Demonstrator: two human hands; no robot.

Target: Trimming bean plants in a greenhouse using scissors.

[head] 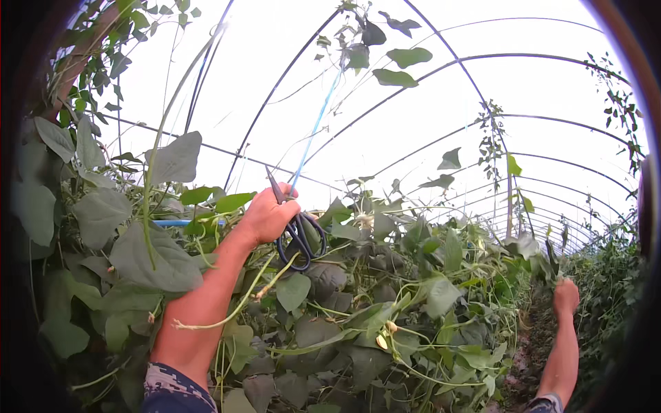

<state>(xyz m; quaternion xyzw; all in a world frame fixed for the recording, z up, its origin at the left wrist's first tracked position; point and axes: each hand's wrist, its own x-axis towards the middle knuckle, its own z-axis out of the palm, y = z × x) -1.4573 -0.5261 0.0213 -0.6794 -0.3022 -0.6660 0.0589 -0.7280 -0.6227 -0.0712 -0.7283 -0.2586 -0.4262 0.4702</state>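
My left hand is raised at the middle, closed around a pair of scissors with dark loop handles. Their blades point up and to the left, and the handles hang below my fingers. A taut light-blue string runs from this same hand up to a leafy bean vine overhead. Far to the right, over the path, my right hand is closed on a piece of leafy vine whose dark leaves stick up above the fist. How much of it lies inside the fist is hidden.
Dense bean foliage spreads before me, with loose stems and tendrils hanging out. A narrow soil path runs between it and another plant row. Curved metal hoops of a greenhouse arch overhead. A blue pipe shows at left.
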